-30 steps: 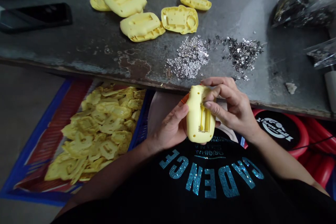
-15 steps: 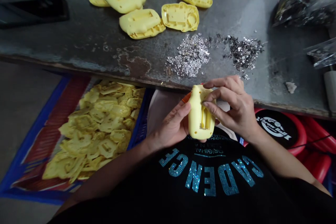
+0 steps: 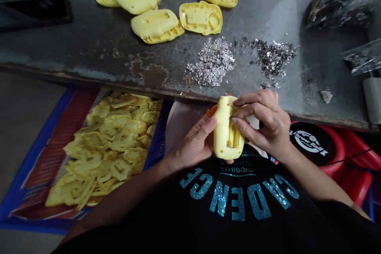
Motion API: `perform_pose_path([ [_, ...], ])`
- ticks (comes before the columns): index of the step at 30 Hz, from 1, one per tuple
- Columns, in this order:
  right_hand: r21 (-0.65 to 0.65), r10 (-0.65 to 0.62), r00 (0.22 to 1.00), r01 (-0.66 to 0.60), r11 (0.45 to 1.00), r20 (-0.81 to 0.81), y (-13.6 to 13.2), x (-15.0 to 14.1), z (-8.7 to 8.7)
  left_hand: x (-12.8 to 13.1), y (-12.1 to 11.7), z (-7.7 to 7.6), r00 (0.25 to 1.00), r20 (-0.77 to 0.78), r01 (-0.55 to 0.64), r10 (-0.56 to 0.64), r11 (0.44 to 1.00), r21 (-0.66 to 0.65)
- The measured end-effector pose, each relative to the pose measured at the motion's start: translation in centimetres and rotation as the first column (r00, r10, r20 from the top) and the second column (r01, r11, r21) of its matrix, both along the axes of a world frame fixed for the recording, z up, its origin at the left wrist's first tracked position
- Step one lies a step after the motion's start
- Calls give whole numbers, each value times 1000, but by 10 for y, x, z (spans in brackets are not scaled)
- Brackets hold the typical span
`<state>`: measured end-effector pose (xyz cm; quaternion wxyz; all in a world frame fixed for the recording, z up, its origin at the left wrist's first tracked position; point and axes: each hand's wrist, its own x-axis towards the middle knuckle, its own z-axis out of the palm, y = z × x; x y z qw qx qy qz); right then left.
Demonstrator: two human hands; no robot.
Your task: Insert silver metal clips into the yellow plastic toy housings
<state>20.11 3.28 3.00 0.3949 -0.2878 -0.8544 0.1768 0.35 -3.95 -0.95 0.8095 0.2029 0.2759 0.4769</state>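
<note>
By the desk's (image 3: pixel 104 59) near edge, a yellow shell (image 3: pixel 221 137) is gripped by the left hand (image 3: pixel 196 141), likely so its slot (image 3: pixel 234 137) faces up. There, the right hand (image 3: pixel 268 123) is pinched; whether anything is held can't be told. Metal bits (image 3: pixel 212 62) are piled near, perhaps for easy reach.

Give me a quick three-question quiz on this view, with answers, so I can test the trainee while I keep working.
1. True or false: the left hand and the right hand are on the same yellow shell.
2. Pick one: what lies heaped on the table just beyond the hands? A) paper cups B) small metal pieces C) screwdrivers
3. Fill in the colour: the crate of yellow parts on the person's left has a ____ rim.

Key: 1. True. 2. B. 3. Blue.
</note>
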Motion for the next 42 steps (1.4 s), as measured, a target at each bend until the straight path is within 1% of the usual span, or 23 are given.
perform_pose_path([
  [2, 32, -17, 999, 15, 999, 48, -1, 2, 0, 1, 0, 0, 1000, -1, 6, -6, 1000, 2],
  [5, 116, -42, 991, 28, 993, 124, -3, 9, 1, 1, 1, 2, 1000, 9, 10, -10, 1000, -17],
  [9, 145, -61, 987, 40, 989, 147, -5, 18, 0, 0, 2, 1, 997, 54, 63, -60, 996, -57],
  [12, 220, -66, 984, 28, 975, 167, -5, 21, -3, -2, 2, -1, 992, 80, 108, -102, 991, -75],
  [14, 289, -61, 983, 8, 957, 172, -4, 20, -6, -2, 3, -2, 991, 86, 106, -99, 991, -84],
  [16, 325, -46, 982, -17, 946, 186, -4, 19, -8, -2, 2, -1, 993, 86, 87, -79, 992, -93],
  [19, 317, -24, 979, -43, 948, 204, -3, 20, -9, -1, 2, 1, 995, 81, 58, -50, 993, -107],
  [24, 323, 6, 981, -69, 944, 192, -2, 23, -8, 1, 1, 3, 997, 60, 46, -40, 993, -105],
  [28, 299, 19, 988, -64, 952, 152, -2, 23, -11, 0, 2, 2, 995, 71, 82, -77, 993, -80],
  [31, 299, 33, 985, -83, 951, 169, -2, 24, -13, -1, 3, 1, 988, 93, 126, -120, 990, -59],
  [37, 326, 43, 984, -99, 940, 173, 5, 29, -13, -2, 4, 2, 986, 103, 139, -133, 989, -55],
  [40, 283, 54, 989, -91, 955, 135, 7, 31, -11, -2, 2, 5, 991, 67, 123, -119, 990, -63],
  [42, 206, 67, 994, -85, 975, 90, 6, 31, -9, -2, 0, 7, 996, 6, 94, -94, 992, -78],
])
